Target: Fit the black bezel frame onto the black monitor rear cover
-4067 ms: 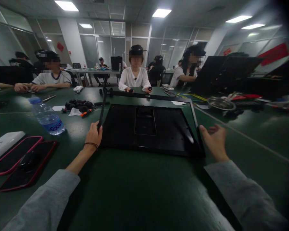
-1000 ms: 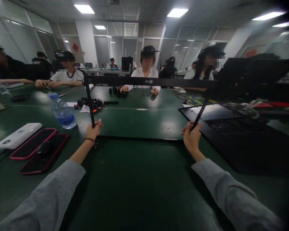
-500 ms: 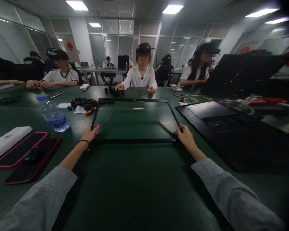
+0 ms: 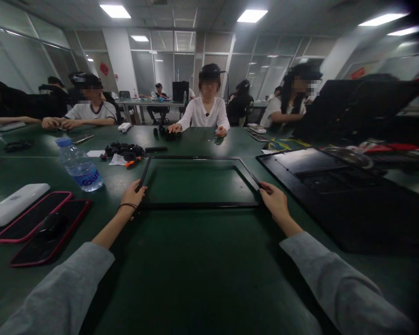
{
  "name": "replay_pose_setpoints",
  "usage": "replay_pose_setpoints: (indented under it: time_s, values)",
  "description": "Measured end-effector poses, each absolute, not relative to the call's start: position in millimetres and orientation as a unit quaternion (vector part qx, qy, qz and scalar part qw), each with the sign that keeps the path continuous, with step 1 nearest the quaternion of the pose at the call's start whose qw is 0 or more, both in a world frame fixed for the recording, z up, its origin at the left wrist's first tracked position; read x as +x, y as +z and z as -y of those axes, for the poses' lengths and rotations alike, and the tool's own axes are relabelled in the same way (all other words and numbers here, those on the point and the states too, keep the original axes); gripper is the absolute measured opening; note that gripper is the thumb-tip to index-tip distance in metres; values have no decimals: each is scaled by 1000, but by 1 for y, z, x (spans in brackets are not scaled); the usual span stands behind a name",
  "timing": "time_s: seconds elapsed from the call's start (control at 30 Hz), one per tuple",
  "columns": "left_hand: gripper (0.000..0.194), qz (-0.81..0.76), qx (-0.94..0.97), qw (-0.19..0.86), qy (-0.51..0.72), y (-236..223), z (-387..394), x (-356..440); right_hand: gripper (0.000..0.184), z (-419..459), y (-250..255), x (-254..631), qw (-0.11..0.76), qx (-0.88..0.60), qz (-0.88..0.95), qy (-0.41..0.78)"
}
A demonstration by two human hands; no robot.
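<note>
Head view: black frame (image 4: 199, 205) between left hand (image 4: 131, 193) and right hand (image 4: 273, 199), fingers curled closed on its side edges

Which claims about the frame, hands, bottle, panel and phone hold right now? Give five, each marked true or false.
1. The left hand and right hand both grip the black frame. True.
2. A screen fills the frame's opening. False: the green table shows through.
3. The dark panel lies to the right of the frame. True.
4. The bottle has a red cap. False: the bottle's cap is blue.
5. A small black object rests on the red-edged phone. True.
</note>
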State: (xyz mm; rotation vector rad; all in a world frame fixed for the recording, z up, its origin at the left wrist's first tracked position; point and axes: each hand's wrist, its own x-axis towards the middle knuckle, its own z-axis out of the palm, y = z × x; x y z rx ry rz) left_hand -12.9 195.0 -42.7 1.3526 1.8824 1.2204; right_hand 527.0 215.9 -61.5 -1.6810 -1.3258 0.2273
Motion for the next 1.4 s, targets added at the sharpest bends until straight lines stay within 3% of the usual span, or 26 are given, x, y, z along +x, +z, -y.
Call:
replay_pose_setpoints:
  time_s: [0.2, 0.5, 0.8, 1.1, 1.4]
  values:
    - [49, -691, 479, 262, 474, -43, -194, -13, 51, -214, -61, 525, 495, -661, 548, 130]
    - [46, -715, 579, 130, 369, -38, -192, -16, 49, -214, -62, 528, 420, -680, 593, 98]
    - [39, -705, 635, 79, 307, -41, -191, -18, 44, -214, -60, 523, 361, -682, 635, 31]
    - [50, -732, 629, 25, 260, -42, -191, -12, 39, -211, -55, 517, 311, -695, 648, 6]
    - [39, -749, 626, 46, 212, -31, -181, 0, 37, -211, -58, 518, 303, -691, 657, -7]
